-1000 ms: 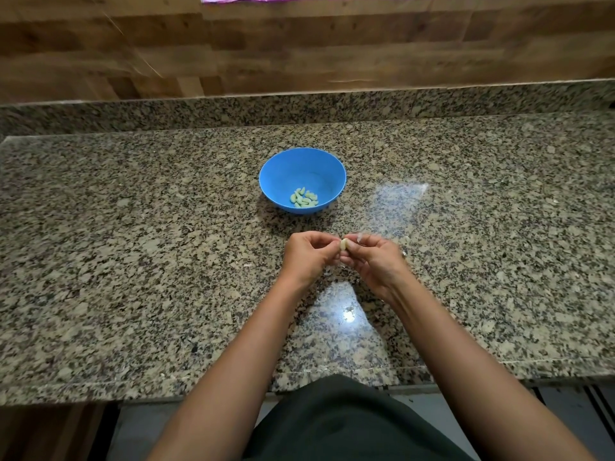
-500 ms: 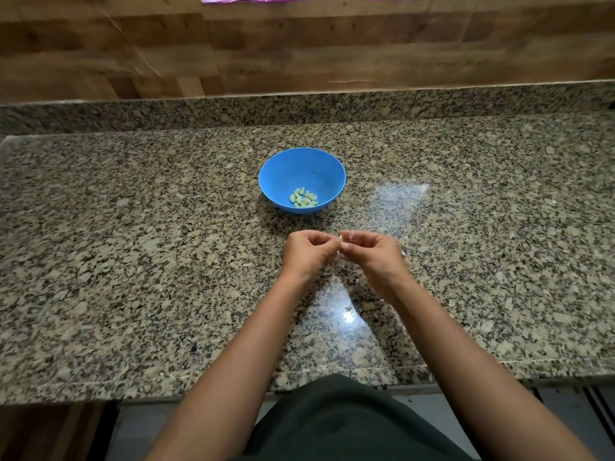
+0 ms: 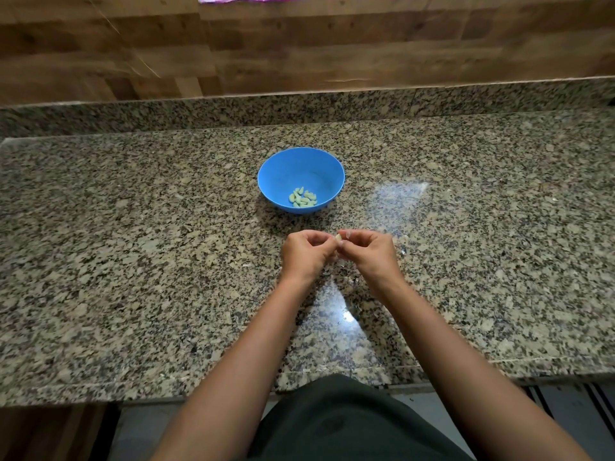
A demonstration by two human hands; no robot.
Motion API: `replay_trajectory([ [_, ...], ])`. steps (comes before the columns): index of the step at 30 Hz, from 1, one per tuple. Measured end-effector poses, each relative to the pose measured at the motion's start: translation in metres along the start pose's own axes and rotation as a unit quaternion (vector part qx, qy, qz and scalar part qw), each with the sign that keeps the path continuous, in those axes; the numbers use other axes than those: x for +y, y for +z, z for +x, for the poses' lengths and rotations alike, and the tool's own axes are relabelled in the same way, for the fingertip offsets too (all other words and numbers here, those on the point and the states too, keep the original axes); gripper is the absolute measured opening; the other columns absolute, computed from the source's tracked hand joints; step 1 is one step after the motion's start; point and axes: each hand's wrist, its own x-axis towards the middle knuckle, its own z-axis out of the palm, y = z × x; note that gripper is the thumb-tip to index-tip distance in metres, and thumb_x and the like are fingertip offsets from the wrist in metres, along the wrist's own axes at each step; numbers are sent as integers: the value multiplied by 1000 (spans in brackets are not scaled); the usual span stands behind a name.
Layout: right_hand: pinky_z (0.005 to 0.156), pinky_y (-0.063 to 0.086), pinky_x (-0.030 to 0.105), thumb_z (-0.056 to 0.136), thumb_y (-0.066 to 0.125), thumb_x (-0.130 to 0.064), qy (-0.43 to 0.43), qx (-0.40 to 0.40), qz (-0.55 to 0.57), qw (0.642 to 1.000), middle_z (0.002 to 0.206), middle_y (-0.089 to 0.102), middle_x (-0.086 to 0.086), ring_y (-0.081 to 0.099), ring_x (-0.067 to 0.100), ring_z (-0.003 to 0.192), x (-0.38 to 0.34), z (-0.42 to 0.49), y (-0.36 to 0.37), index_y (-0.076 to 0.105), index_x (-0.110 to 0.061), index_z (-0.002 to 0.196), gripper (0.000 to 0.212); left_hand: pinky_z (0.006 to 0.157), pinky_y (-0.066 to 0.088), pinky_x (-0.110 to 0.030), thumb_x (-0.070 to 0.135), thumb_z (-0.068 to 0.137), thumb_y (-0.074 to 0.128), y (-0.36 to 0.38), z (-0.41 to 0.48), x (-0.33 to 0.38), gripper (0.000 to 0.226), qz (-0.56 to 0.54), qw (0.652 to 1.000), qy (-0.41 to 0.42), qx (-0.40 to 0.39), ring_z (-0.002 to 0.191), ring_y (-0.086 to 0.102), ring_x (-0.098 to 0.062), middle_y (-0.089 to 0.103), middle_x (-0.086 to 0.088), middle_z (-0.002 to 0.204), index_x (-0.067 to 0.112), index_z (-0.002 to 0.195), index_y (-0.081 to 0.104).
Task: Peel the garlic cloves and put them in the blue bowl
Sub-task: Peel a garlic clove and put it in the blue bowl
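A blue bowl [image 3: 327, 168] stands on the granite counter, with several peeled pale cloves [image 3: 303, 198] lying in its bottom. Just in front of the bowl my two hands meet above the counter. Between their fingertips sits a small pale garlic clove [image 3: 339, 238]. My left hand [image 3: 304, 254] pinches it from the left with curled fingers, and my right hand [image 3: 371, 253] pinches it from the right. A thin bit of skin [image 3: 341, 263] hangs below the fingers.
The speckled granite counter [image 3: 133, 261] runs wide to both sides, with a raised granite strip and a wood-panel wall [image 3: 299, 44] behind. Small skin scraps [image 3: 403, 250] lie right of my hands. The counter's front edge is close to my body.
Both hands stayed together in front of the bowl, working the clove between the fingertips. The clove was hidden half a second ago and shows again at the fingertips now.
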Motion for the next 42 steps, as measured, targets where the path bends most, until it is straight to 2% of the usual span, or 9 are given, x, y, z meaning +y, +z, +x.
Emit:
replay_trajectory([
  [5,62,52,19,85,61,1,-7,-9,-10,1000,74,68,5,63,8,63,-1,0,3,67,-11,78,15,71,59,-41,11,79,72,3,2,-2,10,27,999,10,30,66,67,-22,70,-13,77,2,82,68],
  [8,66,55,22,85,61,2,11,-15,21,1000,78,68,8,63,15,71,-2,2,3,67,-7,82,11,72,59,-41,19,80,72,3,3,-1,14,67,997,22,40,73,69,-24,70,-10,80,6,84,68],
  [13,73,53,28,84,60,4,47,-27,67,996,80,66,13,59,24,76,-5,7,-5,67,-1,82,9,71,58,-45,24,83,69,2,2,1,16,90,995,51,0,77,69,-26,69,-10,81,9,86,66],
  [18,61,54,20,86,56,5,62,-20,91,994,76,65,12,60,17,65,-8,8,-5,66,0,80,12,71,59,-40,25,84,68,4,3,4,19,119,991,61,-5,76,68,-23,70,-8,83,7,90,67],
  [23,58,53,18,88,52,6,125,-15,174,977,78,63,14,58,14,60,-8,9,-12,61,11,94,12,64,56,-32,20,84,68,5,4,1,14,111,993,50,1,63,60,-13,67,-5,78,6,88,66],
  [28,60,55,18,89,52,5,158,-16,190,969,83,64,16,60,16,63,-8,14,-19,60,11,101,15,78,57,-42,16,86,64,3,7,-2,6,123,992,39,-5,78,66,-20,69,-6,86,12,90,67],
  [31,64,55,20,87,53,7,152,-7,177,972,84,65,16,61,18,68,-6,16,-19,62,7,93,11,78,57,-36,20,86,64,4,5,0,9,162,984,62,-35,83,67,-16,70,0,88,17,93,68],
  [35,78,54,27,86,56,5,141,-11,151,978,95,65,20,63,24,84,-3,18,-19,63,5,91,9,73,57,-28,27,82,70,5,3,4,19,214,970,106,-38,78,66,-11,69,1,85,13,94,68],
  [42,70,54,23,86,57,4,143,-6,145,979,84,66,15,62,17,70,-2,22,-16,64,6,87,7,67,54,-24,24,83,69,6,6,7,16,247,959,135,-23,73,63,-14,68,-1,81,9,89,68],
])
